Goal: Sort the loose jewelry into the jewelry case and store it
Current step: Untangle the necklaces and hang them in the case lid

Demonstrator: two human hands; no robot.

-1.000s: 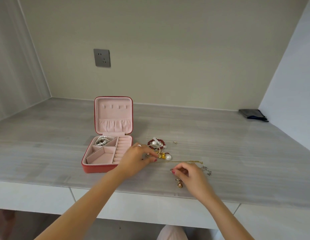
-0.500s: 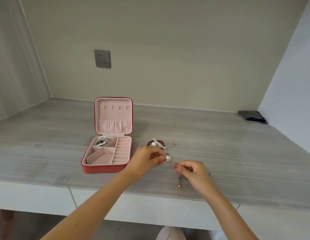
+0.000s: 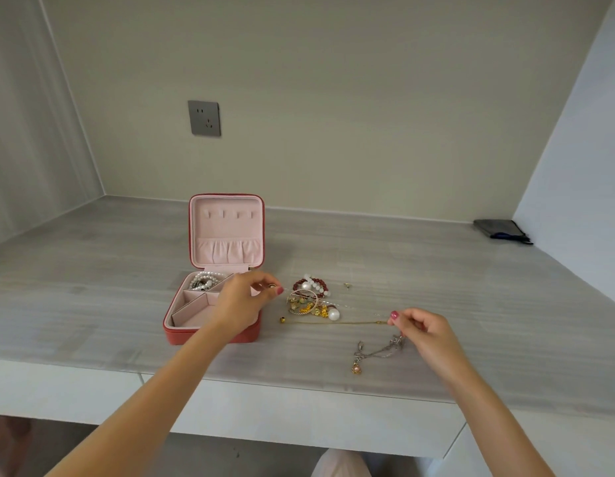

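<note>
The coral jewelry case (image 3: pixel 210 335) stands open on the grey desk, its pink lid upright. A pearl strand (image 3: pixel 204 280) lies in its back left compartment. My left hand (image 3: pixel 240 304) hovers over the case's right side and pinches one end of a thin chain (image 3: pixel 337 305). My right hand (image 3: pixel 423 333) pinches the chain's other end, so it stretches over the jewelry pile (image 3: pixel 311 301) of red beads, gold pieces and pearls. A gold chain (image 3: pixel 333 322) lies just in front of the pile.
A silver chain with a small pink-gold pendant (image 3: pixel 375 354) lies near the desk's front edge (image 3: pixel 299 387), below my right hand. A small stud (image 3: pixel 348 286) sits behind the pile. A dark pouch (image 3: pixel 502 230) rests at the back right corner. A wall socket (image 3: pixel 204 118) is above the case.
My hands have drawn apart: the left went back towards the case, the right moved right. The thin chain now stretches between them, and the pile shows again.
</note>
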